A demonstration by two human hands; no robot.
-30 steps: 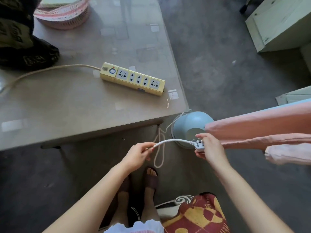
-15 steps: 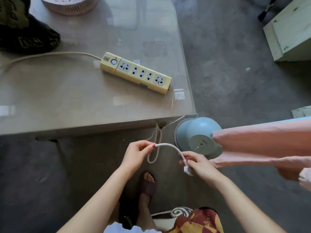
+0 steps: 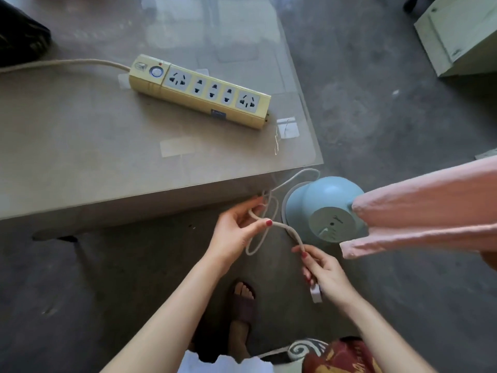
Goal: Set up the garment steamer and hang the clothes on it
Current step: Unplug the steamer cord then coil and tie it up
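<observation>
Head view: I see my left hand [image 3: 233, 232] pinching a loop of the white cord [image 3: 289, 232] just below the tabletop [image 3: 80, 162] edge. My right hand [image 3: 326, 273] is curled round the cord near its white plug [image 3: 315, 293]. The blue steamer base [image 3: 320, 211] stands on the floor beside the tabletop, a pink garment [image 3: 425, 214] overlapping it. A yellow power strip [image 3: 200, 90] with 5 sockets lies on the tabletop.

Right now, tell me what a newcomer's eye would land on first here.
The yellow power strip lies at a slant on the table, all its sockets free. Below the table's edge, the left hand and right hand hold a looped white cord over the floor. Beside them stands the blue steamer base, partly covered by pink cloth.
</observation>
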